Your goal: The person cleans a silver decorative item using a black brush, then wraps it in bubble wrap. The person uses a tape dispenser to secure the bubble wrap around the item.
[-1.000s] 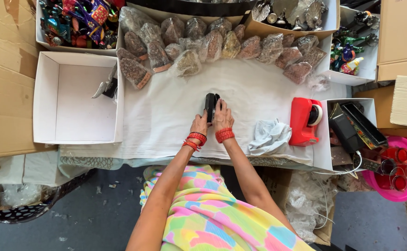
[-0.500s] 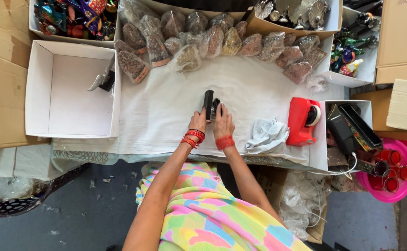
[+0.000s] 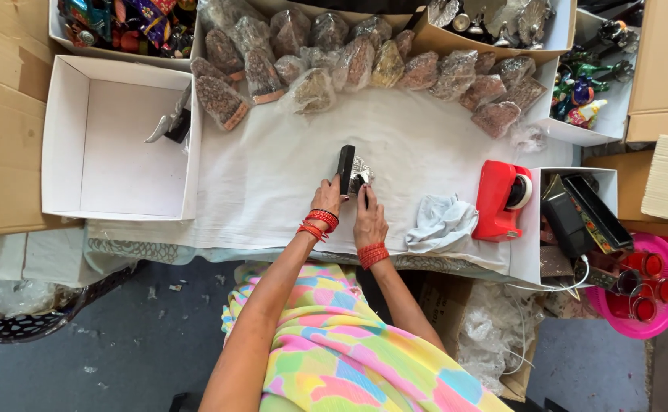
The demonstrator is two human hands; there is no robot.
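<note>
Leftmost, a shallow white cardboard box [image 3: 112, 145] lies open on the cloth-covered counter [image 3: 273, 183], with a dark object and a scrap of clear wrap [image 3: 172, 120] tucked against its right wall. Just beyond it, an arc of clear plastic packets filled with brown and grey bits [image 3: 364, 65] curves along the far edge of the counter.

Near the middle, the left hand [image 3: 329, 197] grips the lower end of a slim black rectangular box [image 3: 345, 168], holding it upright on the cloth. The right hand [image 3: 367, 217], touching the box's right side, pinches a crinkled piece of shiny clear wrapping [image 3: 360, 171] against it with the fingertips [image 3: 364, 192]. Both wrists carry red bangles.

Further right lie a crumpled white cloth [image 3: 441, 223], then a red tape dispenser [image 3: 502, 200], then a white tray holding black flat boxes [image 3: 578, 214], and a pink round tub of small red cups [image 3: 639, 294] at the far right.

As a judgement, the slim box stands on a narrow end on soft cloth, so a loosened left grip could let it tip over. The thin wrapping looks springy; if the right fingertips slide, it could pop away from the box or tear.
</note>
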